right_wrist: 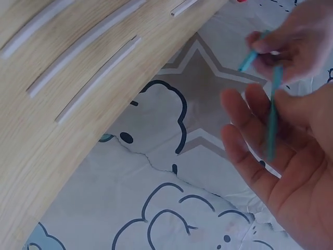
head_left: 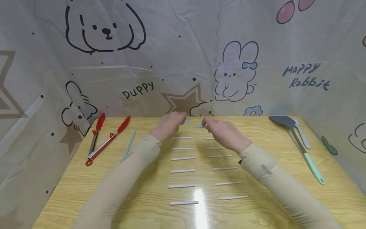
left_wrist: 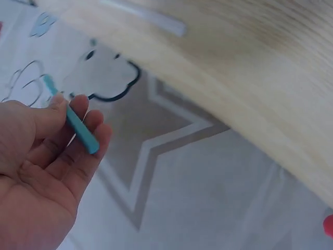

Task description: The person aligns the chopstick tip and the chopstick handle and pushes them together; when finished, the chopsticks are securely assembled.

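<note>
My left hand [head_left: 171, 125] is over the table's far edge and pinches a short teal stick [left_wrist: 82, 130] between thumb and fingers. To its right, my right hand [head_left: 227, 133] pinches a second teal stick [right_wrist: 272, 125] the same way. The two sticks are apart, their inner ends pointing towards each other in the head view. Nearer me, white sticks lie in two columns, a left one [head_left: 183, 171] and a right one [head_left: 224, 168]. Part of the right column's far sticks is hidden behind my right hand.
On the wooden table [head_left: 154, 210], a longer blue stick [head_left: 131, 141] lies beside my left sleeve. Red-tipped tongs [head_left: 107, 141] are at the far left. A spatula [head_left: 298, 140] and a grey-white utensil [head_left: 302, 133] lie on the right. A printed cloth [head_left: 177, 57] hangs behind.
</note>
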The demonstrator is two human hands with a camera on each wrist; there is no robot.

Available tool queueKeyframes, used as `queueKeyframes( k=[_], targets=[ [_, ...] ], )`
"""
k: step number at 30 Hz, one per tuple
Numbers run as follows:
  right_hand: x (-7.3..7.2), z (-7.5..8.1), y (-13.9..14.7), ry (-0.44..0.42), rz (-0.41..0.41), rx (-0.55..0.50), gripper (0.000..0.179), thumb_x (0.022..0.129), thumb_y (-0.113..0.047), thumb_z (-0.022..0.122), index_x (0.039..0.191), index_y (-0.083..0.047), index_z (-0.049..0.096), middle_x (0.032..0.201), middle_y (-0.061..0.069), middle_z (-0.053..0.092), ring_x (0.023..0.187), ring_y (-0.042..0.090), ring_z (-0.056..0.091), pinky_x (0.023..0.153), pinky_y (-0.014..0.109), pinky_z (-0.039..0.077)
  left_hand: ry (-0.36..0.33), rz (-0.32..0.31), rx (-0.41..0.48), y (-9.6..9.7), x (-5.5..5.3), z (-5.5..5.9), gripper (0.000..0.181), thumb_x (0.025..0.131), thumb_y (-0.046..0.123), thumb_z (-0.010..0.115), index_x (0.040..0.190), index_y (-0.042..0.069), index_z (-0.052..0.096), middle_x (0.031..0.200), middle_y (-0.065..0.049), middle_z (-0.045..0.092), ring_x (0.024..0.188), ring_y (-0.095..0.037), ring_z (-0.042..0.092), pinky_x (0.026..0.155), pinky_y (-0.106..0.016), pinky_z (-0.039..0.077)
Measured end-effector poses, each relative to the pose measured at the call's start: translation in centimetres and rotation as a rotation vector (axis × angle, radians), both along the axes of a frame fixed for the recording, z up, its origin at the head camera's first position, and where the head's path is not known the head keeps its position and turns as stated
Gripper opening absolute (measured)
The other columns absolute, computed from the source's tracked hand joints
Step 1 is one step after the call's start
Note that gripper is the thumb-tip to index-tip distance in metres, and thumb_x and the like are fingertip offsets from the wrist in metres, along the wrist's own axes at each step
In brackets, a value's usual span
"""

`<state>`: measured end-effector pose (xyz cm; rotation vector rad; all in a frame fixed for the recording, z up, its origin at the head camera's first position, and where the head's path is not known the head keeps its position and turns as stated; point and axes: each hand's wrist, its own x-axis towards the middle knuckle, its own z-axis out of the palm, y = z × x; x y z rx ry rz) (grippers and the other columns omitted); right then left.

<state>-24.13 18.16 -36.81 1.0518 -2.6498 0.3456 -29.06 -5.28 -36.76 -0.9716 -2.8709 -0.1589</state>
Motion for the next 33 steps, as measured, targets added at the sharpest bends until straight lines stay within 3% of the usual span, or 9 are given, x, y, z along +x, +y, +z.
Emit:
queueKeyframes(
  k=[4,9,13,17,23,33],
  targets=[
    [0.0,0.2,0.2,0.026,-0.025,-0.004,0.037,0.089,0.013,0.06,0.121,-0.004,0.055,0.098,0.011,0.07,0.079,0.022,0.067,0.06,0.031,0.054,0.043,-0.013,0.066,-0.8,1.0,1.2,0.022,0.094,0.001,0.065,0.115,0.007,0.068,0.11,-0.007,0.068,0.1,-0.023,0.064,0.078,-0.034,0.055],
    [-0.1,0.3,0.5,0.099,-0.006,-0.035,0.021,0.092,0.006,0.063,0.11,-0.005,0.063,0.092,0.007,0.069,0.07,0.019,0.064,0.06,0.031,0.054,0.075,-0.02,0.121,-1.7,2.6,2.4,0.024,0.097,0.007,0.064,0.12,0.009,0.068,0.109,-0.006,0.067,0.097,-0.021,0.064,0.077,-0.034,0.055],
    [0.1,0.6,0.6,0.096,-0.018,-0.059,0.008,0.097,-0.006,0.062,0.104,-0.008,0.064,0.084,0.003,0.067,0.061,0.015,0.058,0.057,0.031,0.052,0.095,-0.024,0.146,-2.4,4.1,2.8,0.018,0.097,0.01,0.064,0.115,0.011,0.068,0.103,-0.003,0.068,0.087,-0.019,0.065,0.067,-0.03,0.054],
    [0.9,1.2,0.5,0.077,-0.029,-0.095,0.004,0.098,-0.012,0.062,0.101,-0.012,0.065,0.083,-0.001,0.066,0.063,0.014,0.057,0.057,0.033,0.051,0.139,-0.038,0.172,-3.1,5.6,2.8,0.012,0.097,0.012,0.065,0.108,0.013,0.068,0.097,-0.001,0.068,0.075,-0.016,0.063,0.055,-0.028,0.048],
    [2.3,2.0,0.0,0.122,0.04,-0.15,0.007,0.095,-0.009,0.066,0.102,-0.011,0.066,0.089,-0.001,0.071,0.071,0.015,0.065,0.058,0.034,0.054,0.221,-0.088,0.217,-3.6,7.3,2.4,0.01,0.094,0.011,0.068,0.104,0.015,0.069,0.087,0.002,0.066,0.059,-0.011,0.052,0.048,-0.025,0.042],
    [3.2,2.1,-0.5,0.147,0.109,-0.135,0.014,0.092,-0.009,0.07,0.105,-0.012,0.065,0.09,0.0,0.072,0.061,0.011,0.061,0.051,0.029,0.05,0.209,-0.109,0.265,-3.6,8.2,2.3,0.008,0.094,0.01,0.069,0.102,0.013,0.069,0.084,0.003,0.065,0.058,-0.01,0.051,0.045,-0.024,0.041]
  ],
)
